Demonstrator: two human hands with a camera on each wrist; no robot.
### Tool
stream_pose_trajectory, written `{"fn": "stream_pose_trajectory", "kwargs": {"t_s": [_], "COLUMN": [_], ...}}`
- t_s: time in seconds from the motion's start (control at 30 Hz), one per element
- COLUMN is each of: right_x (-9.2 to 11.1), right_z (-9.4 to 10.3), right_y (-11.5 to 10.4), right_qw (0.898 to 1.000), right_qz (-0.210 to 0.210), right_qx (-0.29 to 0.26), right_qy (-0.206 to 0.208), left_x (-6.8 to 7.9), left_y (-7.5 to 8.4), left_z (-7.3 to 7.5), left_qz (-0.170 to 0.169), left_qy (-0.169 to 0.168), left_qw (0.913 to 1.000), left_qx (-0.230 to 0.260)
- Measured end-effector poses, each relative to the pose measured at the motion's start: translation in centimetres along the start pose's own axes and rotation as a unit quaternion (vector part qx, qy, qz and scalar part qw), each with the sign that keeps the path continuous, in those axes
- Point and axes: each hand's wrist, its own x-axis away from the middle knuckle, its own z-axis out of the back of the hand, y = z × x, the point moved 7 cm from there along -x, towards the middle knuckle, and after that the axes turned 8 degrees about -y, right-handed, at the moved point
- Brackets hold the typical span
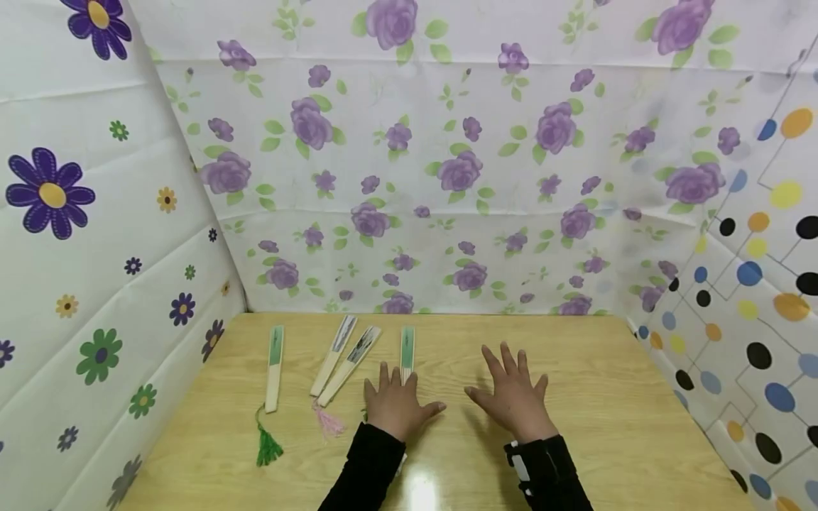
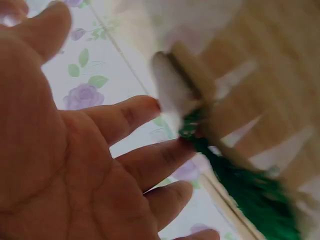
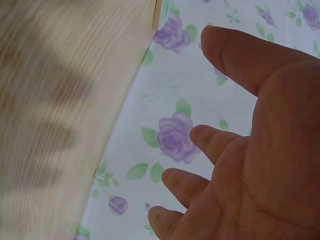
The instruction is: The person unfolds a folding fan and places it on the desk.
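Observation:
My left hand (image 1: 394, 409) is spread with straight fingers over the near end of a green-topped folding fan (image 1: 407, 343), hiding its lower part in the head view. In the left wrist view, a green tassel (image 2: 250, 200) and the blurred fan end lie right by the fingertips. Beside that hand, two folded fans with grey-patterned tops, the outer fan (image 1: 333, 357) and the inner fan (image 1: 348, 366), lie slanted, with a pink tassel (image 1: 329, 421) below them. My right hand (image 1: 516, 401), fingers spread and holding nothing, hovers above the table to the right.
Another folded green-topped fan (image 1: 274, 369) with a green tassel (image 1: 268, 447) lies farthest left. The wooden table (image 1: 607, 397) is bounded by a floral cloth (image 1: 422, 199) behind, a flowered cloth (image 1: 128, 298) at left and a dotted cloth (image 1: 754, 298) at right.

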Motion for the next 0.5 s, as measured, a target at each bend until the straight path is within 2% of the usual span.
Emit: {"fn": "stream_pose_trajectory", "kwargs": {"t_s": [0.07,0.17,0.27,0.4,0.5], "right_x": [0.0,0.1,0.2,0.2,0.3], "right_z": [-0.1,-0.2,-0.4,-0.7,-0.8], "right_y": [-0.1,-0.2,-0.3,-0.3,-0.3], "right_qw": [1.0,1.0,1.0,1.0,1.0], "right_qz": [0.002,0.002,0.001,-0.001,0.003], "right_qx": [0.003,0.0,-0.004,-0.008,-0.016], "right_qy": [0.0,0.0,-0.005,-0.011,-0.012], "left_x": [0.3,1.0,1.4,1.2,0.8], "left_y": [0.3,1.0,1.5,1.3,0.5], "left_z": [0.6,1.6,1.9,1.6,1.1], "left_qz": [0.0,-0.001,0.008,0.015,0.011], "left_qy": [0.024,0.077,0.119,0.134,0.124], "left_qw": [0.9995,0.9963,0.9909,0.9893,0.9921], "left_qx": [-0.018,-0.039,-0.063,-0.056,-0.014]}}
